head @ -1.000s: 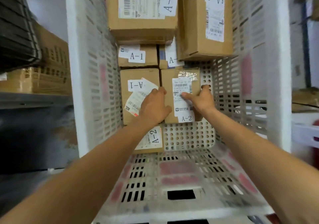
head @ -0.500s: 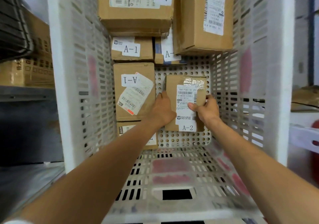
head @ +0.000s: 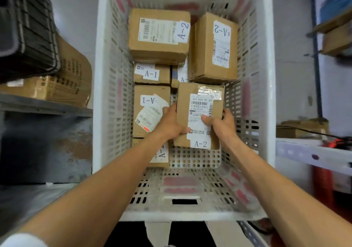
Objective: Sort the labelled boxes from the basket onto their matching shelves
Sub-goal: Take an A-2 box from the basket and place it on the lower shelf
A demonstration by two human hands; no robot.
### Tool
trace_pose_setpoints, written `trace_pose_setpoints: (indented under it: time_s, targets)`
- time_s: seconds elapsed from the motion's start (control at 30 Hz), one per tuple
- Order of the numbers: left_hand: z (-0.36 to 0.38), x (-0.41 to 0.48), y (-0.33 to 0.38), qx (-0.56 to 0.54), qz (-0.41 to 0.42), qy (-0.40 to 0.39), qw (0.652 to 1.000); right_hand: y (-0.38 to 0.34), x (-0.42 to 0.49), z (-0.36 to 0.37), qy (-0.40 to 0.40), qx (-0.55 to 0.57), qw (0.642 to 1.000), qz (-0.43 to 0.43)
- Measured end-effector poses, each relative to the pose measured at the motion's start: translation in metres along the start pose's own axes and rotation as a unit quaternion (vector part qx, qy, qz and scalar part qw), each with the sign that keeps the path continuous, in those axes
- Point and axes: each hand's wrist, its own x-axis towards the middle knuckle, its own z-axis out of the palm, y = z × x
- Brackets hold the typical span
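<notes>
- Left hand [head: 169,127] – fingers curled round the left edge of the held box [head: 196,104], thumb lying on its front near the lower corner.
- Right hand [head: 222,125] – thumb pressed on the shipping label, fingers wrapped behind the right edge. Both hands clamp the box between them.
- Held box: small brown carton with clear tape across the top, a white barcode label and a tag reading "A-2" at its near end. It sits inside the basket [head: 112,94], right of centre; whether it is clear of the floor I cannot tell.
- Just left of it, touching the left knuckles: a carton marked "A-1" [head: 148,98] with a loose, skewed label.
- Under the left forearm: another "A-2" carton [head: 162,155].
- Farther in: a small "A-1" box [head: 151,73], a large "A-2" box [head: 159,35], and a tall "A-2" box [head: 213,47] just beyond the held box's far edge.
- Open room: bare perforated floor [head: 194,157] at the near side.
- Outside: grey shelf [head: 43,106] left, white shelf [head: 304,151] right.
</notes>
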Motion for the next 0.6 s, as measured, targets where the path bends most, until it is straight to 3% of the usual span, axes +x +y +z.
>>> trace_pose_setpoints:
  time_s: [0.23,0.6]
  targets:
    - [-0.062,-0.066,0.047,-0.063,0.06,-0.004,0.996,-0.078,-0.082,-0.001,-0.013,-0.04,0.993,-0.107]
    - [-0.167,-0.176,0.129,-0.038,0.231,0.042,0.971,-0.18,-0.218,-0.003,-0.003,-0.045,0.951,-0.305]
